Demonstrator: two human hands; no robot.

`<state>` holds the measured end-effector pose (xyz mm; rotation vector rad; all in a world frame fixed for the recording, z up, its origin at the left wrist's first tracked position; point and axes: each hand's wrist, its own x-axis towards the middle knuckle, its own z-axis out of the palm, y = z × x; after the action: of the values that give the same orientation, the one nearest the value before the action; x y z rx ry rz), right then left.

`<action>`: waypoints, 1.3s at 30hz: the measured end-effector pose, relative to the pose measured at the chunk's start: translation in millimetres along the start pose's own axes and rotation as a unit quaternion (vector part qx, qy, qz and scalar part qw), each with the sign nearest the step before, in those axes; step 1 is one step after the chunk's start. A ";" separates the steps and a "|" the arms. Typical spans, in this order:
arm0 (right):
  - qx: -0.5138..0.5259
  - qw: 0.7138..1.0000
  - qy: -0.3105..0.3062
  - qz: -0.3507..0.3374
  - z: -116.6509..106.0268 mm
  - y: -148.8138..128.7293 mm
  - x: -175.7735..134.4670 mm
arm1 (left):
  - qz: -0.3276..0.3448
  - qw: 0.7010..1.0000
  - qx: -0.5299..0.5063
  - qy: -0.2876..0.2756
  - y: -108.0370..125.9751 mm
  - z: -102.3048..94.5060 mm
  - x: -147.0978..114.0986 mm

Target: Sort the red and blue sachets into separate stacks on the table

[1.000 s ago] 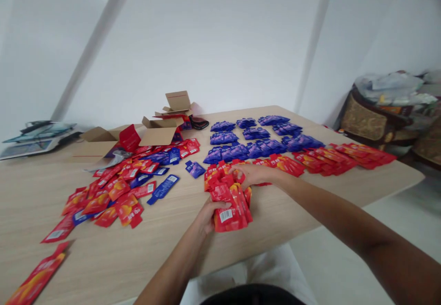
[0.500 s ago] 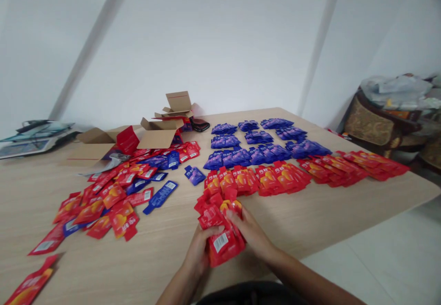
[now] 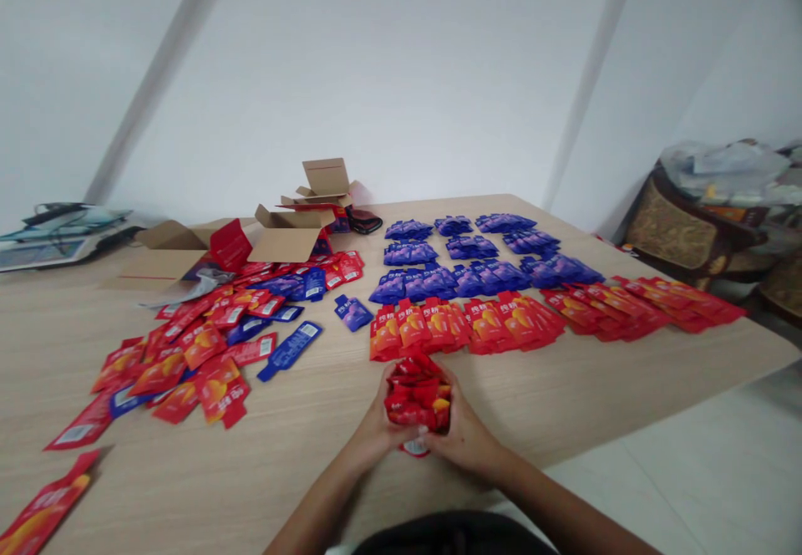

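Observation:
Between my two palms is a bundle of red pouches point(image 3: 418, 396), seen nearly edge-on from above. My left hand point(image 3: 380, 421) wraps its left side and my right hand point(image 3: 462, 430) its right side, thumbs meeting at the near face. A white label shows just below the thumbs. Just beyond my hands, red pouches point(image 3: 417, 329) lie fanned in overlapping groups that stretch to the right. Behind them are several groups of blue-purple pouches point(image 3: 410, 283). One single blue pouch point(image 3: 352, 313) lies left of the rows.
A mixed heap of red and blue pouches point(image 3: 200, 346) spreads over the table's left. Open cardboard boxes point(image 3: 291, 241) stand behind it, near a black item point(image 3: 365, 221). Papers lie far left point(image 3: 63, 233). A chair point(image 3: 677, 216) with plastic bags stands right of the table point(image 3: 601, 379).
Both hands have turned the red bundle from lying flat, labels up, to edge-on and squeezed it closer together. The right hand has moved around to the bundle's side. The rows look unchanged.

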<state>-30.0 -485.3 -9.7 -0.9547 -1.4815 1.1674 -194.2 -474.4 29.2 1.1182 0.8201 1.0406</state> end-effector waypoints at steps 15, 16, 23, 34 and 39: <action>0.124 0.989 0.028 0.080 -5.3 -40.3 -3.5 | -0.141 0.986 -0.038 0.086 4.0 29.8 1.4; 0.146 0.984 0.033 0.098 -9.0 -43.4 -4.8 | -0.148 0.984 -0.047 0.083 7.6 36.4 1.0; 0.199 0.957 0.118 0.176 -48.6 -61.2 -17.0 | -0.167 0.975 -0.129 0.067 9.6 91.5 14.2; 0.139 0.962 0.125 0.201 -148.0 -62.6 -23.4 | -0.135 0.977 -0.162 -0.004 -25.7 169.1 62.6; 0.098 0.978 0.124 0.137 -160.1 -73.4 -23.5 | -0.109 0.980 -0.168 -0.016 -26.6 189.1 66.1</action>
<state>131.0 -492.3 65.3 -1.1456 -1.0393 1.3095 6.7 -472.4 50.8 0.7392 0.6921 0.9326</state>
